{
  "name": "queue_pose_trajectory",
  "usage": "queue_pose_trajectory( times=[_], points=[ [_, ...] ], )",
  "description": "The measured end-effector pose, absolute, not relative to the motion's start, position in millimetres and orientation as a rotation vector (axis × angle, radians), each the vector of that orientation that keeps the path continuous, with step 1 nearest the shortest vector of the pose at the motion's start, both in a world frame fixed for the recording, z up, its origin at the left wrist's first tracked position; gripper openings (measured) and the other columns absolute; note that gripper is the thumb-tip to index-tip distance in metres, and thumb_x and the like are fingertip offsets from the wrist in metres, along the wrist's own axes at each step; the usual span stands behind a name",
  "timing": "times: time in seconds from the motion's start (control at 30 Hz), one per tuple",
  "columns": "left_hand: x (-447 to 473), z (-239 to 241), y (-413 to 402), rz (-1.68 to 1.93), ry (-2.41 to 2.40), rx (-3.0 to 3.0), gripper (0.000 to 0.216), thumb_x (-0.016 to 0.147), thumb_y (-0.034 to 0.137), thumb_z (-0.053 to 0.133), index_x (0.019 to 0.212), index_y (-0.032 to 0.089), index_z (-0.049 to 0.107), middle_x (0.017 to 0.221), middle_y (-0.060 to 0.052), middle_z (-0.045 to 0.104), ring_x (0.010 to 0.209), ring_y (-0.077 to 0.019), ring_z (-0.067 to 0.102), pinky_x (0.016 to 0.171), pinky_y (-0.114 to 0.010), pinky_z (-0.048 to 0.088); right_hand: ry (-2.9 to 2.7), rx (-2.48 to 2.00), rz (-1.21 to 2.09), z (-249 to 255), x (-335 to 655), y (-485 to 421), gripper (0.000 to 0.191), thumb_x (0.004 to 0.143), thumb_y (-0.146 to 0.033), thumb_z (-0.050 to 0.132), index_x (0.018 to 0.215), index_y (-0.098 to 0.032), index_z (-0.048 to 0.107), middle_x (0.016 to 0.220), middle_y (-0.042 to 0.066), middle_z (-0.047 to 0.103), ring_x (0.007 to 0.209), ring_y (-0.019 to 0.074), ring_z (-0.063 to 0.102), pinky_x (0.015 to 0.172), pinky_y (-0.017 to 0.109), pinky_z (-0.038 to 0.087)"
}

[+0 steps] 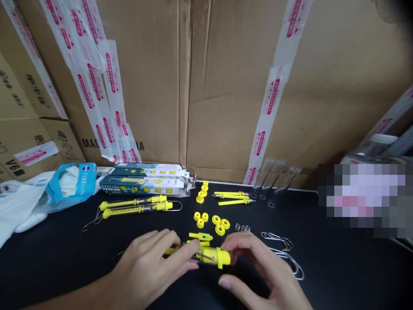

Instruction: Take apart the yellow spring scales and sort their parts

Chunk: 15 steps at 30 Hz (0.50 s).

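Observation:
My left hand (pixel 151 258) is closed around a spring scale (pixel 222 257) with a clear tube and a yellow end cap that points right. A metal wire lies along the tube near the cap; the scale's left part is hidden under my fingers. Beside the cap end is my right hand (pixel 267 265), its thumb and fingers apart; whether the index finger touches the cap I cannot tell. Just behind lie small flat yellow pieces (pixel 200 236). Wire hooks (pixel 287 258) rest to the right, past my right hand, with small springs (pixel 242 227) behind it.
Two spring scales (pixel 135 206) lie at left before printed boxes (pixel 142 186). Yellow caps (pixel 200 218), rings (pixel 220 224), yellow rods (pixel 232 198) and clear tubes (pixel 277 185) lie farther back. Cardboard (pixel 226 94) walls the rear. A blue-and-white plastic bag (pixel 69 185) sits left.

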<state>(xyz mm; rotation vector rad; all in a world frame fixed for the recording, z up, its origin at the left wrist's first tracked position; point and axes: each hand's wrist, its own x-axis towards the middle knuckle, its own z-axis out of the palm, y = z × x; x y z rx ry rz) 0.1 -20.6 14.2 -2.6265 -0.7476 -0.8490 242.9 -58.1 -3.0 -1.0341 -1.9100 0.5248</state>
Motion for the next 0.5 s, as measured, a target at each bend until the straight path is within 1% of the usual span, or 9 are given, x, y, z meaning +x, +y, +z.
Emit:
queue_pose_trajectory(
  times=[0.03,0.1,0.17,0.2,0.23,0.27,0.4,0.5],
  points=[
    [0.2,14.9,-20.5,-0.864,-0.730,-2.618,0.026,0.107,0.033,0.039,0.109,0.021,0.062,0.070,0.002,0.063,0.054,-0.0140,0.061,0.050,-0.026,0.045,-1.916,-1.060,0.552,-3.1,243.3,-58.7,0.019,0.089,-0.030,0.070,0.105,-0.028,0.059,0.091,-0.001,0.070,0.078,0.0144,0.069,0.072,0.022,0.057],
    [0.4,15.9,-20.5,-0.884,-0.690,-2.603,0.024,0.106,0.032,0.042,0.108,0.021,0.063,0.070,0.002,0.064,0.053,-0.0144,0.061,0.048,-0.027,0.044,-1.912,-1.120,0.679,-5.0,243.3,-60.3,0.010,0.096,-0.035,0.059,0.101,-0.026,0.059,0.080,-0.002,0.070,0.066,0.0121,0.068,0.061,0.019,0.056],
    [0.6,16.3,-20.8,-0.882,-0.660,-2.609,0.022,0.106,0.031,0.043,0.108,0.021,0.063,0.071,0.002,0.065,0.053,-0.0147,0.061,0.048,-0.027,0.044,-1.889,-1.167,0.854,-8.2,242.6,-61.6,0.020,0.102,-0.037,0.046,0.092,-0.025,0.057,0.069,-0.003,0.067,0.053,0.0102,0.064,0.050,0.017,0.051],
    [0.6,16.1,-21.0,-0.876,-0.653,-2.618,0.022,0.106,0.030,0.043,0.108,0.021,0.063,0.071,0.002,0.065,0.054,-0.0148,0.061,0.048,-0.027,0.044,-1.874,-1.182,0.910,-9.7,242.1,-62.0,0.024,0.104,-0.038,0.043,0.088,-0.024,0.055,0.066,-0.003,0.067,0.049,0.0095,0.062,0.047,0.016,0.049],
    [0.5,15.5,-21.2,-0.873,-0.657,-2.627,0.022,0.106,0.030,0.043,0.108,0.021,0.063,0.072,0.002,0.066,0.054,-0.0149,0.062,0.049,-0.027,0.045,-1.867,-1.188,0.921,-10.8,241.6,-62.2,0.026,0.104,-0.038,0.043,0.084,-0.024,0.053,0.065,-0.003,0.066,0.048,0.0093,0.062,0.047,0.016,0.049],
    [0.3,14.8,-21.5,-0.874,-0.665,-2.637,0.023,0.106,0.030,0.042,0.108,0.020,0.063,0.072,0.002,0.066,0.055,-0.0149,0.063,0.050,-0.028,0.046,-1.873,-1.183,0.881,-11.5,241.3,-62.2,0.026,0.103,-0.037,0.045,0.082,-0.024,0.051,0.065,-0.004,0.066,0.050,0.0096,0.062,0.050,0.017,0.051],
    [-1.0,11.6,-22.7,-0.882,-0.760,-2.702,0.031,0.108,0.036,0.036,0.109,0.020,0.062,0.074,0.003,0.068,0.060,-0.0140,0.067,0.058,-0.027,0.050,-1.924,-1.047,0.558,-9.8,240.7,-60.3,0.019,0.098,-0.024,0.056,0.081,-0.025,0.048,0.075,-0.003,0.065,0.066,0.0122,0.066,0.065,0.020,0.055],
    [-1.6,11.3,-22.3,-0.908,-0.799,-2.727,0.031,0.108,0.038,0.036,0.109,0.020,0.062,0.077,0.003,0.069,0.063,-0.0137,0.068,0.060,-0.026,0.051,-1.918,-0.952,0.475,-7.9,241.0,-58.8,0.017,0.095,-0.018,0.060,0.083,-0.026,0.050,0.085,-0.002,0.067,0.073,0.0121,0.067,0.067,0.019,0.056]
  ],
)
